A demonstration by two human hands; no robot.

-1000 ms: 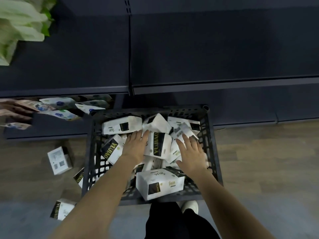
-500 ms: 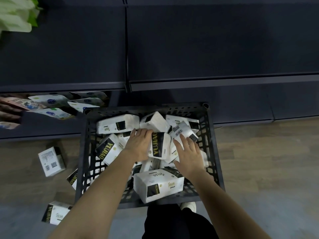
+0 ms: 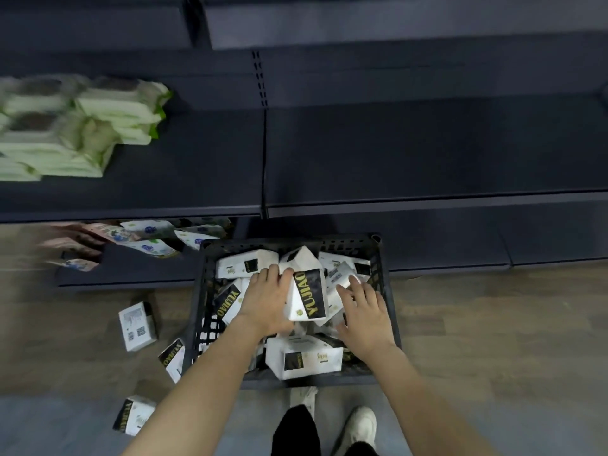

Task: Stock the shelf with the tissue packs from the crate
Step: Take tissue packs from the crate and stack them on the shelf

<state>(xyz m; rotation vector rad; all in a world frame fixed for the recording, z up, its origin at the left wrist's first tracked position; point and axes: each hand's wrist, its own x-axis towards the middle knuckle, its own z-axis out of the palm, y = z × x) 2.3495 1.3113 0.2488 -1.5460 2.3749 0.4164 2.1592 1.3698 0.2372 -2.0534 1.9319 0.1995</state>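
Observation:
A dark plastic crate (image 3: 289, 241) on the floor holds several white tissue packs with black and gold labels. My left hand (image 3: 268, 301) grips an upright tissue pack (image 3: 309, 296) in the crate's middle, with fingers curled over its top left edge. My right hand (image 3: 365, 312) lies just right of it, fingers spread and resting on another pack (image 3: 340, 278). Another pack (image 3: 304, 357) lies at the crate's near side. The dark shelf (image 3: 411, 153) stretches beyond the crate.
Green-white packs (image 3: 82, 133) are stacked at the shelf's left end. Flat pouches (image 3: 148, 240) sit on the bottom shelf to the left. Three loose tissue packs (image 3: 136, 325) lie on the floor left of the crate. My shoes (image 3: 360, 426) stand just behind it.
My left hand has closed round the upright pack and raised it a little. My right hand slid slightly right over the packs. The view tilted up, showing more shelf.

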